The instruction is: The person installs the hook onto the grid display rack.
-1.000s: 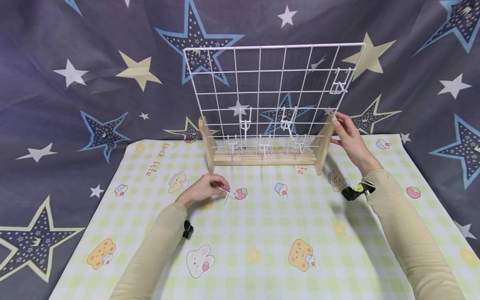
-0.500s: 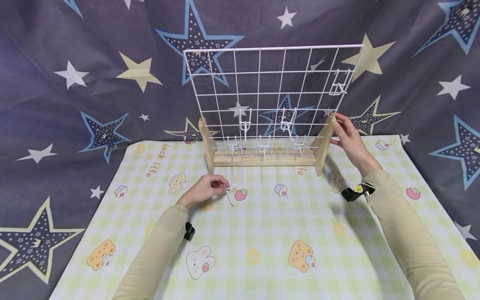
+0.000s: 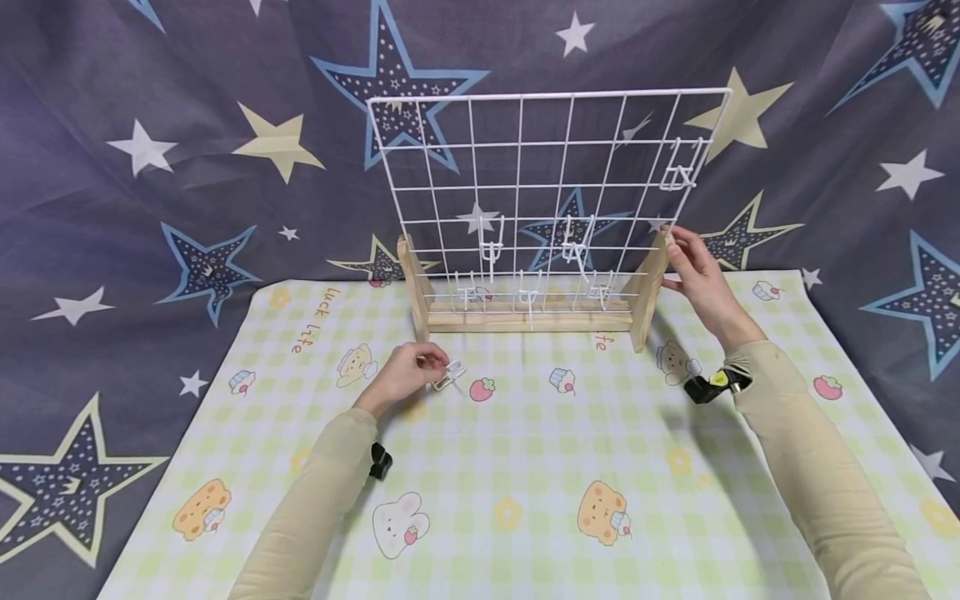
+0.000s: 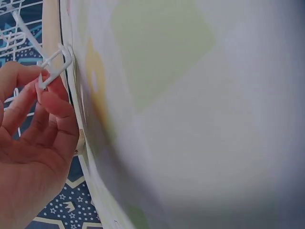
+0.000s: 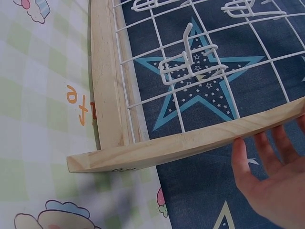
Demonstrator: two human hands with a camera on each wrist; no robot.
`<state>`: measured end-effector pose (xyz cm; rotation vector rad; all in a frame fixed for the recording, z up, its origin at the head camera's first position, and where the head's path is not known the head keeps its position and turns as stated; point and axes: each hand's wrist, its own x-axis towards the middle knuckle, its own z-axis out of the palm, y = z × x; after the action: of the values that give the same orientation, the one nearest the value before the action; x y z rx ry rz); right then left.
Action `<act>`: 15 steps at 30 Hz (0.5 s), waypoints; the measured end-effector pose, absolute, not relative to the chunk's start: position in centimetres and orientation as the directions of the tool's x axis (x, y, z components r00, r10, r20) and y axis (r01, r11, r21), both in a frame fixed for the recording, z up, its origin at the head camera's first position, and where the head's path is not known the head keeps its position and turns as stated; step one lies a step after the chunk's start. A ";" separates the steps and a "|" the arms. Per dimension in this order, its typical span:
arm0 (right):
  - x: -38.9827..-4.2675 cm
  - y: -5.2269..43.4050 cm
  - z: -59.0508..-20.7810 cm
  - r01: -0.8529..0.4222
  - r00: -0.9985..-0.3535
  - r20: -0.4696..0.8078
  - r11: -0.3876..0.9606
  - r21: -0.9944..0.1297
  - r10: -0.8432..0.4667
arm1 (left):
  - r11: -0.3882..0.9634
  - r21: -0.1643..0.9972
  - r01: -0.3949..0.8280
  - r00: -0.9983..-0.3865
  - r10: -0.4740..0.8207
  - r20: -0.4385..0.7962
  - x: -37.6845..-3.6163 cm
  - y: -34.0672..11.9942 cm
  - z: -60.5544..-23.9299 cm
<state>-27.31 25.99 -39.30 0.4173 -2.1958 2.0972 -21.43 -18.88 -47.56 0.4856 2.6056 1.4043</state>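
Just in front of the rack, my left hand [image 3: 407, 377] pinches a white wire hook [image 3: 451, 375] between thumb and fingertips, a little above the tablecloth. The left wrist view shows the hook [image 4: 56, 64] with its bent wire loop past the fingertips. A white wire grid [image 3: 540, 183] stands upright in a wooden stand [image 3: 528, 321]. My right hand [image 3: 701, 279] grips the upper end of the stand's right side post [image 3: 649, 287]; in the right wrist view its thumb [image 5: 242, 164] touches the wood and the fingers reach partly out of sight.
Several white hooks hang on the grid, one at the upper right [image 3: 677, 175] and others such as a lower hook [image 3: 528, 296]. A checked tablecloth [image 3: 510, 450] with printed animals covers the table. Behind it hangs a dark star-patterned cloth [image 3: 225, 75].
The hook has turned between my left fingers, from pointing down and right to lying with its frame upward. My left hand has shifted slightly left. The right hand stays on the post.
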 end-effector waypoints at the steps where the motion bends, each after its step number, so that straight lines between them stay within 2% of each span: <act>1: -27.3 26.0 -39.3 -0.247 -0.960 0.240 0.030 -0.969 -0.142 | 0.516 0.831 0.207 -0.941 0.336 0.026 -21.5 -18.9 -47.6; 5: -27.3 26.0 -39.3 -0.241 -0.962 0.233 0.040 -0.970 -0.138 | 0.507 0.842 0.186 -0.947 0.321 0.016 -21.4 -18.9 -47.4; 11: -27.3 26.0 -39.3 -0.245 -0.962 0.239 0.030 -0.969 -0.135 | 0.471 0.874 0.116 -0.956 0.292 -0.030 -19.9 -18.0 -43.9; 15: -27.3 26.1 -39.3 -0.244 -0.961 0.240 0.018 -0.970 -0.138 | 0.402 0.912 0.077 -0.970 0.241 -0.024 -21.0 -18.6 -45.7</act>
<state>-27.33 26.08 -39.33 0.4116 -2.1845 2.1093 -20.97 -18.62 -45.69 0.2858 2.4999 1.6147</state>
